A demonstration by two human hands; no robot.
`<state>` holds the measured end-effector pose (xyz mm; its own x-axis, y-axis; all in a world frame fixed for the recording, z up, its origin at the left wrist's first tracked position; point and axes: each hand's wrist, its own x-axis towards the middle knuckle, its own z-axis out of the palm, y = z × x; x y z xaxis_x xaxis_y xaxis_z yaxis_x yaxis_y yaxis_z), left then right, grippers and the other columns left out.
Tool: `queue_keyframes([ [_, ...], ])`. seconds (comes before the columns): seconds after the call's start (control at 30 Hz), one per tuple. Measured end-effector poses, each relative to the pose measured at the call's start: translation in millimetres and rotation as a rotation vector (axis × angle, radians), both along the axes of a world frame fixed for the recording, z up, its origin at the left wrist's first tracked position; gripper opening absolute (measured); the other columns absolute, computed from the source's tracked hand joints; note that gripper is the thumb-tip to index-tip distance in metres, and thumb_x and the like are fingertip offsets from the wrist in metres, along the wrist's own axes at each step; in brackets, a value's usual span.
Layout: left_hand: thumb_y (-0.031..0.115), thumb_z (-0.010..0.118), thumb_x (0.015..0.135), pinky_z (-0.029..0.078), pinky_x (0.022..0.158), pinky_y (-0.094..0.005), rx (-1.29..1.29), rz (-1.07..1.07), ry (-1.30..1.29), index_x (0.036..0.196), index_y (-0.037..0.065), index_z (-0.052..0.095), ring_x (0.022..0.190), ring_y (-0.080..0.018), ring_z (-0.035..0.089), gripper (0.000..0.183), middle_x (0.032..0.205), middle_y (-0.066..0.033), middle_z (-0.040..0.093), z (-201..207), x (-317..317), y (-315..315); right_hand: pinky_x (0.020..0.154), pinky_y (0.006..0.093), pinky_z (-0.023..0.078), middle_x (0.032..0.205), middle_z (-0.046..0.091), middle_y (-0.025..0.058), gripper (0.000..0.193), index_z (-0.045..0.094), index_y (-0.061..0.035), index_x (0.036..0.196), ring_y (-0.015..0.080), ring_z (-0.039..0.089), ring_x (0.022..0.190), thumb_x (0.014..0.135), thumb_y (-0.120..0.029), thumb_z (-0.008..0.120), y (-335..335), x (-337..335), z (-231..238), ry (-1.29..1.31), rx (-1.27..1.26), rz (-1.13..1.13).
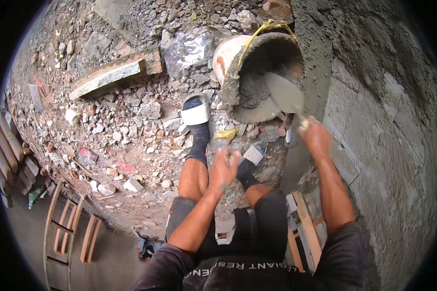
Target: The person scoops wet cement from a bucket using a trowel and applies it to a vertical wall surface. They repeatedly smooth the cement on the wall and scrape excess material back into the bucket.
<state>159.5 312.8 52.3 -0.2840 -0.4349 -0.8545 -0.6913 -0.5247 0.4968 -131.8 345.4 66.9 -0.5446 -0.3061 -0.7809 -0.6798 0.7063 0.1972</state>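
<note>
My right hand (316, 138) is closed round the handle of a trowel (285, 93). The trowel's broad grey blade reaches into the mouth of a bucket (232, 90) lying tilted on the rubble, its opening toward me. Wet grey mortar (253, 87) coats the bucket's rim and lies inside it; a yellow rope handle (250, 42) loops over the bucket's far side. Above my knees, my left hand (224, 169) has its fingers curled and a little blurred. Whether anything is in it is hidden.
A plastered wall (373, 131) rises on the right. Broken stones and rubble (126, 121) cover the ground, with a concrete slab piece (109, 77) and a plastic sheet (187, 51). At the lower left, a wooden ladder (59, 228) stands below; wooden planks (306, 228) lie beside my right leg.
</note>
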Motion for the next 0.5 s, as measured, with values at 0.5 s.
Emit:
queue_keyframes([
  [0.5, 0.043, 0.051, 0.089, 0.043, 0.082, -0.0472, -0.219, -0.639, 0.120, 0.104, 0.003, 0.057, 0.097, -0.0368, 0.057, 0.043, 0.101, -0.0185, 0.059, 2.0, -62.8, 67.9, 0.062, 0.0464, 0.048, 0.073, 0.063, 0.0219, 0.031, 0.061, -0.0042, 0.099, 0.0405, 0.063, 0.071, 0.074, -0.024, 0.065, 23.7, 38.3, -46.8, -0.138, -0.664, -0.134],
])
